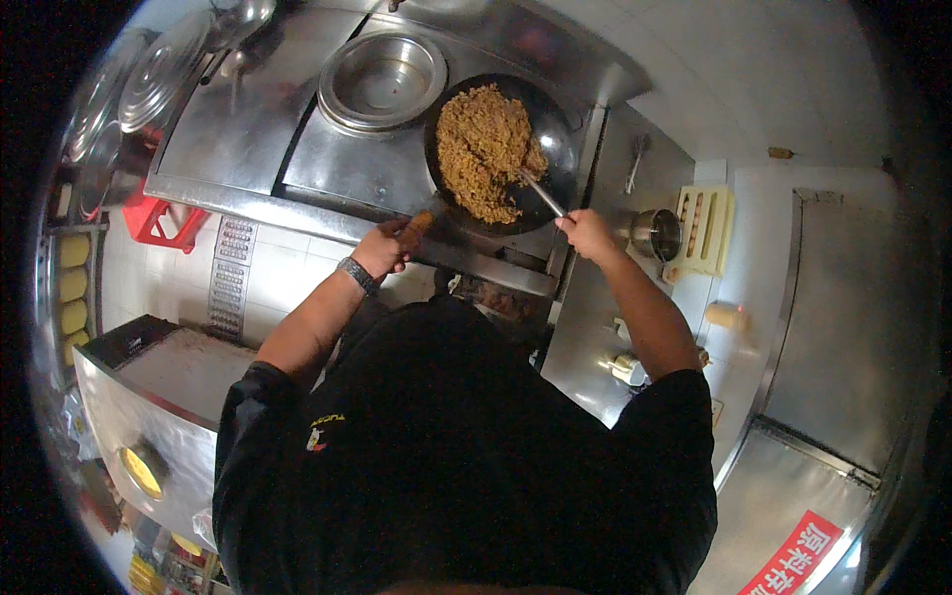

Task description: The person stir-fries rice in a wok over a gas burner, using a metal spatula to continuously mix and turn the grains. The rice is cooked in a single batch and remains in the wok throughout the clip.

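Observation:
A black wok [558,160] sits on the steel range [342,175], partly filled with a heap of brown, crumbly cooked food [482,141]. My left hand [381,249], with a watch on the wrist, grips the wok's brown handle [421,220] at the range's front edge. In my right hand [590,236] is the metal shaft of a cooking utensil [544,195]. It slants down into the food, which hides its head, so I cannot tell if it is a ladle or a turner.
Left of the wok stands a wide steel basin [328,85]. A steel pot [656,235] and a pale slotted rack [705,230] are on the right. A red plastic stool or crate [160,222] stands on the floor at left, near a steel-sided unit [167,416] behind me.

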`<state>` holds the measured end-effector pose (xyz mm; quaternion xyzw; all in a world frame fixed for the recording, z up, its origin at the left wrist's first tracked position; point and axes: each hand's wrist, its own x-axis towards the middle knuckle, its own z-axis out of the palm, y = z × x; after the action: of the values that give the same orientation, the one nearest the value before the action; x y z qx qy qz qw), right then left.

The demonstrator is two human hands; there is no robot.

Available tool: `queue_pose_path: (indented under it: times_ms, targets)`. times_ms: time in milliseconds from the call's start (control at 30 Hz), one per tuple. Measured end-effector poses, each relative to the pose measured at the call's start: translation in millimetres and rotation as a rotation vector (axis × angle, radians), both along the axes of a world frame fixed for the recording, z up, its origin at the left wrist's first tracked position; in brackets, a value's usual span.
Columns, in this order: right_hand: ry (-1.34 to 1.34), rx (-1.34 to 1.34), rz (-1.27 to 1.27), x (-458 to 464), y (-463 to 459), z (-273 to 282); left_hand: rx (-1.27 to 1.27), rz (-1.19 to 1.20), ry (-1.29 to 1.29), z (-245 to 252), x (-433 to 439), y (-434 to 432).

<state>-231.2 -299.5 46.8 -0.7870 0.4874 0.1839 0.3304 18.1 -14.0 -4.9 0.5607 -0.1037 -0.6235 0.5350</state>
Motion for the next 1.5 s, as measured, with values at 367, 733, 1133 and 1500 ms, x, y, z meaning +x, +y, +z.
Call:
queue_pose_path:
  times_ms: [367, 733, 1133, 1500]
  targets:
    - [0.397, -0.574, 0.633, 19.6, -17.6, 126.5, -0.014, 0.005, 0.023, 1.7, 3.0, 1.1]
    - [-0.185, 0.376, -0.340, -13.2, 16.1, -33.7, 0.020, 0.007, 0.087, 0.1, 2.0, 1.0]
    - [0.263, -0.564, 0.521, 14.6, 13.7, 112.5, 0.022, -0.017, 0.035, -4.9, 3.5, 2.4]
    - [0.579, 0.264, 0.364, 24.4, -84.7, 110.2, 0.012, 0.022, 0.088, -15.5, 0.9, 3.1]
